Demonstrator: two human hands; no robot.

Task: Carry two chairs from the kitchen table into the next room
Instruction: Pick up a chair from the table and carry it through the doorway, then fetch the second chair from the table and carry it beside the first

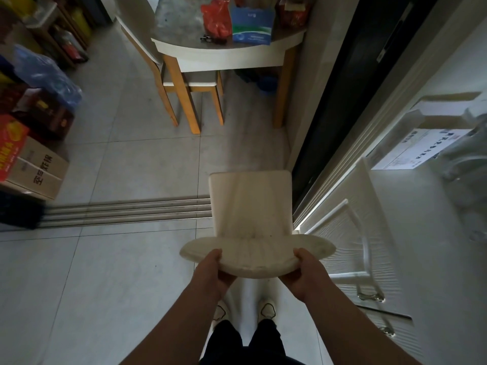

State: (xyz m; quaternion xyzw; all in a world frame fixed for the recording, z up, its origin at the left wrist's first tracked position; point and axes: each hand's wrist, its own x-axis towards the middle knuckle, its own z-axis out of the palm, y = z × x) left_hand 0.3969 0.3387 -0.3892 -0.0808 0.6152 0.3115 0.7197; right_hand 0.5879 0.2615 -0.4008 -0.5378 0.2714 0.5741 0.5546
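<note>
Both hands, left hand (pixel 218 270) and right hand (pixel 305 275), fingers clamped on a chair (pixel 253 219) back over the door track (pixel 126 212); boxes (pixel 34 164) left, door (pixel 355 246) right.

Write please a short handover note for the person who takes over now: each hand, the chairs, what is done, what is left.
Left hand and right hand: both grip the top edge of the white chair backrest. That chair stands over the sliding-door track. Second chair remains tucked at the kitchen table.
Done: first chair pulled away from the table.
Left: carry it on, then fetch the second.
</note>
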